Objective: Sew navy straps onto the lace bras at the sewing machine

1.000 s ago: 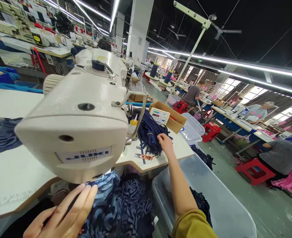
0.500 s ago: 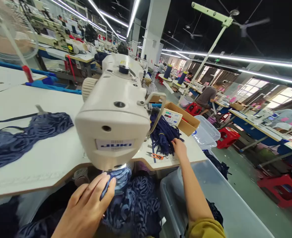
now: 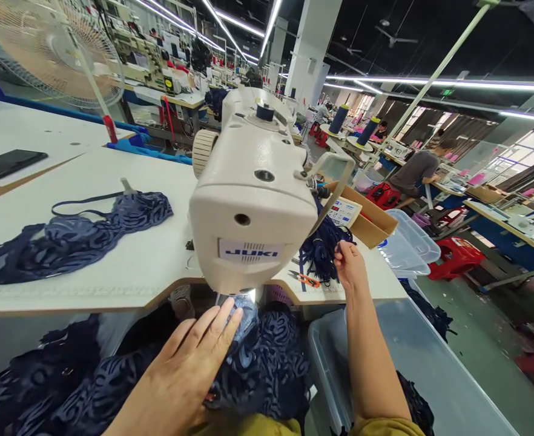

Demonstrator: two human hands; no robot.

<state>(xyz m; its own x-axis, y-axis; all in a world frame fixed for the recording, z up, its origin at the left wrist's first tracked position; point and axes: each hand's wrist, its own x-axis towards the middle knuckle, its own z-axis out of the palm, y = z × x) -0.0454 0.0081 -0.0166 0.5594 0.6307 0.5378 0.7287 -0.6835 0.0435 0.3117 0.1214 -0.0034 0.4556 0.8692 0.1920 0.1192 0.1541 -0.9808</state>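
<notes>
A white JUKI sewing machine (image 3: 258,200) stands in front of me. Under its head my left hand (image 3: 189,351) is closed on a blue patterned bra (image 3: 245,318); the fingers lie along the cloth, and part of the grip is hidden. On the right of the tabletop my right hand (image 3: 351,266) pinches at the edge of a bundle of navy straps (image 3: 319,248), its fingertips closed on a strap end. Orange-handled thread snips (image 3: 307,280) lie just left of that hand. Another patterned bra (image 3: 108,224) rests on the table at left.
A dark phone (image 3: 10,165) lies on the far-left table, near a fan (image 3: 58,51). Behind the straps are a control panel (image 3: 343,211) and a cardboard box (image 3: 371,221). Clear plastic bins (image 3: 412,242) stand at right. Dark patterned garments (image 3: 276,357) hang below the table edge.
The view has swung left, bringing the phone into sight. My right hand has drawn its fingertips together at the strap bundle. My left hand stays on the bra beneath the machine.
</notes>
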